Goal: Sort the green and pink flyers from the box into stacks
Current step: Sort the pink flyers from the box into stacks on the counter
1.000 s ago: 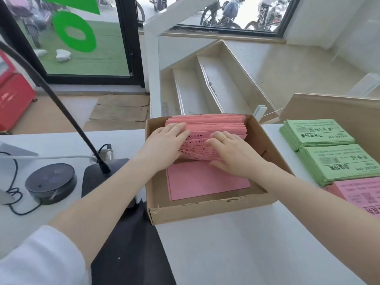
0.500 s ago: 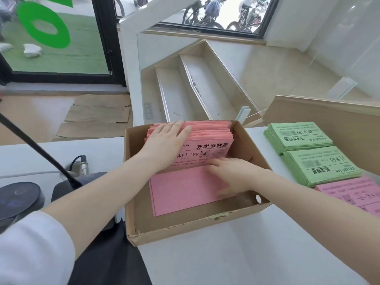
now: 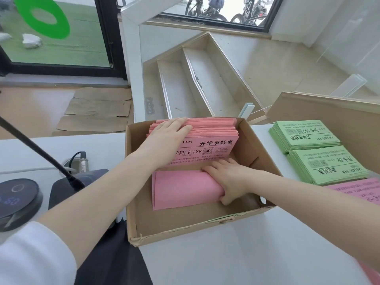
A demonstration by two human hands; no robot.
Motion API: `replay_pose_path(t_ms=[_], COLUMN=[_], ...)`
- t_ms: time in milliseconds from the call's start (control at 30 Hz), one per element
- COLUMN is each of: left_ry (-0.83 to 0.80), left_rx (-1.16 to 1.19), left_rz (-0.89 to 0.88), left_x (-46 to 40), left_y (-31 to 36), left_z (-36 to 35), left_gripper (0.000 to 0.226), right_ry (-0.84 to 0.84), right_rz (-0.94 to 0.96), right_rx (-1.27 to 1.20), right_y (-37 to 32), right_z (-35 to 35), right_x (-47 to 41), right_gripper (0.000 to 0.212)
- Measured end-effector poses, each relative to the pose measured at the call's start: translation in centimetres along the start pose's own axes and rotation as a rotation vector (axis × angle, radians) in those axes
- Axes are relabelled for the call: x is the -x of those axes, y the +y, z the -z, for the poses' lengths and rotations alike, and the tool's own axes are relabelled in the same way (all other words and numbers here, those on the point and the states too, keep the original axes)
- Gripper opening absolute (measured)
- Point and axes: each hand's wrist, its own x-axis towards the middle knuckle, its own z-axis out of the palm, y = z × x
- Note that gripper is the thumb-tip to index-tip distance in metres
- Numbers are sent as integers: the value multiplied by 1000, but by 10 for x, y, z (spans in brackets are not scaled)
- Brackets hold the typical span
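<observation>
An open cardboard box (image 3: 185,229) stands on the white table. A thick batch of printed pink flyers (image 3: 218,140) leans against its far wall. My left hand (image 3: 166,136) lies flat on top of that batch, fingers straight. A blank pink sheet pile (image 3: 181,188) lies on the box floor. My right hand (image 3: 230,179) grips its right edge, thumb under and fingers over. Right of the box lie two green flyer stacks (image 3: 304,136) (image 3: 327,165) and a pink flyer stack (image 3: 362,188).
A desk microphone with a black gooseneck (image 3: 41,149) and base, a round dark device (image 3: 16,200) and cables sit left of the box. A brown board (image 3: 329,108) stands behind the green stacks. Stairs drop beyond the table's far edge.
My right hand slid down from the leaning flyers onto the flat pink pile and took hold of its right edge. The left hand stayed on the leaning batch. The view shifted.
</observation>
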Motion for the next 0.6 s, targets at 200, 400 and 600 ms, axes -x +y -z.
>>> replay_pose_path(t_ms=[200, 400, 600], left_ry=[39, 11, -295], left_rx=[99, 23, -217], left_rz=[-81, -443, -301], left_x=[7, 23, 21], left_y=[2, 11, 9], left_z=[5, 2, -5], left_gripper=[57, 19, 43], right_ry=[-104, -61, -121], right_rz=[-119, -262, -355], right_rx=[-406, -515, -323], right_y=[3, 1, 3], right_z=[8, 7, 4], right_x=[10, 10, 14], right_gripper=[72, 55, 88])
